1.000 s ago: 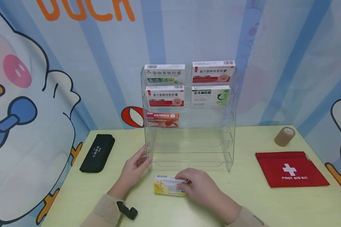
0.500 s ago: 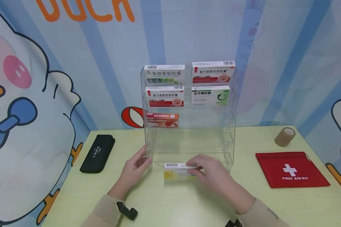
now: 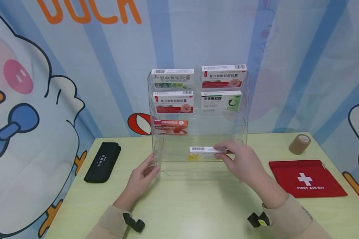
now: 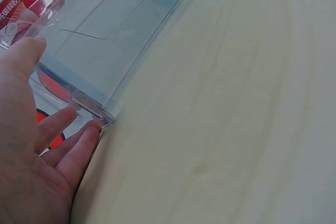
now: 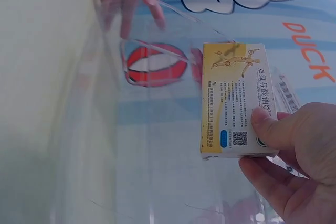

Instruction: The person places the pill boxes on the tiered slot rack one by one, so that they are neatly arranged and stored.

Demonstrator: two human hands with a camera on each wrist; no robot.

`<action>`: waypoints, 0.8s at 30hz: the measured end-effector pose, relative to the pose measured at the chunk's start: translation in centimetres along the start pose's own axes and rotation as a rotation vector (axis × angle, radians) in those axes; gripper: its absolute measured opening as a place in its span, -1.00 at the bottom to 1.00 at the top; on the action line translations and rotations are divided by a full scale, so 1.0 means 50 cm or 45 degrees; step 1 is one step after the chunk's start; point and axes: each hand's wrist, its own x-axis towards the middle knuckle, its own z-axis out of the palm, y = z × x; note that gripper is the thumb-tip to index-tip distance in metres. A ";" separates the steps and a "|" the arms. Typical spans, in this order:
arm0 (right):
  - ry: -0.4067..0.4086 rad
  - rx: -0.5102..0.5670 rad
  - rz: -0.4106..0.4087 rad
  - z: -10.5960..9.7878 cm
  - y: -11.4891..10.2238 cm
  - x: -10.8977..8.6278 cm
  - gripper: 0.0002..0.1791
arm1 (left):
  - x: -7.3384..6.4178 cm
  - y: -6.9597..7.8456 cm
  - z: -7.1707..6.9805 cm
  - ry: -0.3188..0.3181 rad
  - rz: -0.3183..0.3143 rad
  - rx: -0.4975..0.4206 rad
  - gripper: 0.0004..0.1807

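Observation:
My right hand (image 3: 242, 159) pinches the right end of a small white and yellow medicine box (image 3: 204, 153), held in front of the lower tiers of a clear acrylic display rack (image 3: 197, 171). In the right wrist view, the box's (image 5: 236, 98) printed yellow and white face shows, with the thumb on its face. My left hand (image 3: 140, 177) touches the lower left side of the rack. In the left wrist view, that hand's (image 4: 47, 145) fingers are extended at the rack's corner, with the thumb apart from them.
Several medicine boxes stand in the upper tiers, among them a green-white box (image 3: 221, 101) and a red box (image 3: 171, 127). A black case (image 3: 102, 162) lies left. On the right are a red first aid pouch (image 3: 308, 177) and a brown tape roll (image 3: 299, 144).
My right hand has lifted the yellow and white medicine box off the table and carried it up and to the right, towards the rack. The left hand stays in place.

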 end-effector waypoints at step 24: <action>0.457 0.001 -0.054 -0.051 0.043 0.106 -0.71 | 0.000 -0.002 0.001 -0.002 -0.026 0.014 -0.25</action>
